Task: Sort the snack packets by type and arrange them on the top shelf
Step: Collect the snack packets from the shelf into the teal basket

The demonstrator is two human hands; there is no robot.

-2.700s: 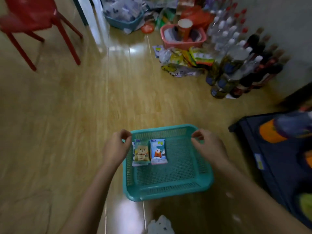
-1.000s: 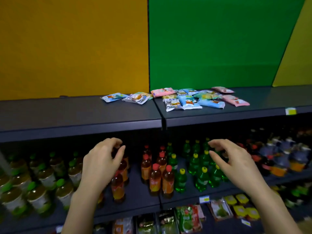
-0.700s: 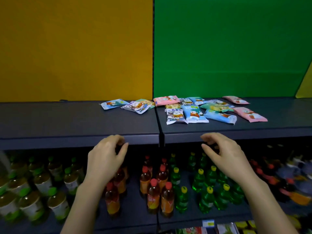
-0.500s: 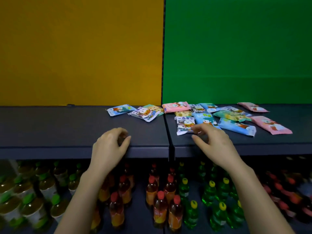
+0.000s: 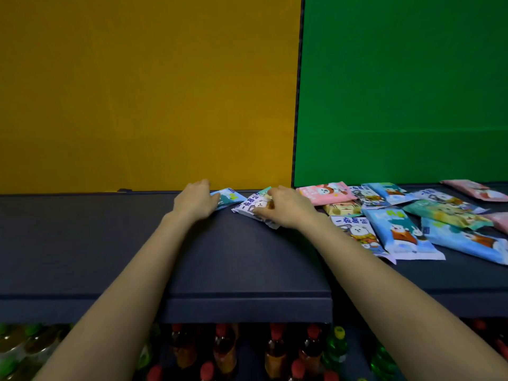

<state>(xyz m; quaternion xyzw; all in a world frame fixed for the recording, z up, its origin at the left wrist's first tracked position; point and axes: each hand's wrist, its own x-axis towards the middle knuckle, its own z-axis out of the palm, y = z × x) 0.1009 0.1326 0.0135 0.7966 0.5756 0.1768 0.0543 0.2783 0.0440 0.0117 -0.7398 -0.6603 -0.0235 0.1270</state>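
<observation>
Several snack packets lie on the dark top shelf (image 5: 96,243). My left hand (image 5: 195,201) lies over the left end of a blue packet (image 5: 231,197) near the back wall, fingers curled onto it. Just to the right, my right hand (image 5: 287,209) pinches a white packet (image 5: 248,207), fingers on top and thumb at its near edge. A mint packet's corner (image 5: 265,191) peeks out behind that hand. Further right lie a pink packet (image 5: 323,192), a yellow packet (image 5: 342,208), a second white packet (image 5: 357,232), two blue packets (image 5: 400,232) and a green packet (image 5: 445,213).
A yellow panel (image 5: 137,92) and a green panel (image 5: 398,92) back the shelf. Another pink packet (image 5: 475,189) lies at the far right. On the lower shelf stand bottles with red caps (image 5: 225,350) and green bottles (image 5: 336,345).
The view went from a teal basket on the floor up to the shelf. Both hands rose from in front of the bottles onto the top shelf, reaching the blue and white packets.
</observation>
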